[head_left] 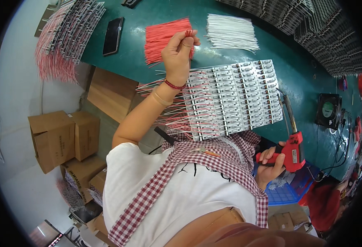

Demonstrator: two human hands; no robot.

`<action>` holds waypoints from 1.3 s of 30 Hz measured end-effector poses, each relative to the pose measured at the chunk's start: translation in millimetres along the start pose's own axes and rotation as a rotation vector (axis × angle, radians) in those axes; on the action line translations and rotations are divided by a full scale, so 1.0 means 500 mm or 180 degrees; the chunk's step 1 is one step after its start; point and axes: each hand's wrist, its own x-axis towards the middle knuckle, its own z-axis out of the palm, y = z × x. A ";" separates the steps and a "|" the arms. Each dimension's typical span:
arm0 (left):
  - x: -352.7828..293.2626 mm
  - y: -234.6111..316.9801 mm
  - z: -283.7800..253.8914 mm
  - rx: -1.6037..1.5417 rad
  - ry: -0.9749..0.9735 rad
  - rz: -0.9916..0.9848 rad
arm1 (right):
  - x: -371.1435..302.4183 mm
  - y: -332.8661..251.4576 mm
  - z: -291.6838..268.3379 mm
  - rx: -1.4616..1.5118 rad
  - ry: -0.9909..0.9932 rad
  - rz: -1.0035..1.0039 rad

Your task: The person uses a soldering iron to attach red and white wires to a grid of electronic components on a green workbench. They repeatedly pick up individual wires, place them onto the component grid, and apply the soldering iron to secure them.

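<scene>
The left arm [142, 121] reaches out over the worktop [300, 103], bent at the elbow, its forearm slanting away from the body and toward the middle. A red bracelet [174, 85] circles the wrist, with a pale bangle [160, 99] lower on the forearm. The left hand [179, 53] is raised at the near right part of the pile of red wires [160, 39], partly covering it. Its fingers [196, 37] are drawn together with the thumb, pinching a small bunch [188, 33] of red wires whose ends poke up above the fingertips.

The right hand [273, 164] is lower and closer to the body, at the near edge of the worktop. Its fingers are curled around the handle of a red soldering gun [294, 154]. The barrel points away from the person, leaning slightly left, its tip just beside the right edge of the boards [238, 99].

The boards lie as a slightly turned panel between the two hands, with red and white wires trailing off the left side. Beyond them, right of the red pile, lie white wires [232, 33]; left of it rests a phone [113, 36].
</scene>
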 end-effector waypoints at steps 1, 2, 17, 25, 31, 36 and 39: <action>-0.003 0.010 0.003 0.0021 0.0005 -0.0008 | 0.002 -0.001 0.003 -0.0016 -0.0001 -0.0004; -0.005 0.014 0.003 0.0041 0.0009 -0.0016 | 0.003 -0.003 0.007 -0.0034 -0.0003 -0.0009; -0.050 0.023 -0.015 0.0258 -0.0173 0.0467 | 0.001 -0.006 0.007 -0.0022 -0.0093 -0.0001; -0.054 0.022 -0.027 0.0386 -0.0275 0.0482 | 0.000 -0.004 0.010 0.0013 -0.0144 0.0001; -0.058 0.032 -0.020 0.0349 -0.0241 0.0647 | -0.003 -0.006 0.008 0.0016 -0.0112 -0.0002; -0.067 0.027 -0.035 0.0661 -0.0221 0.0703 | -0.003 -0.007 0.005 0.0023 -0.0112 0.0084; -0.077 0.029 -0.045 0.0697 -0.0317 0.0638 | -0.002 -0.009 0.013 0.0068 -0.0158 0.0069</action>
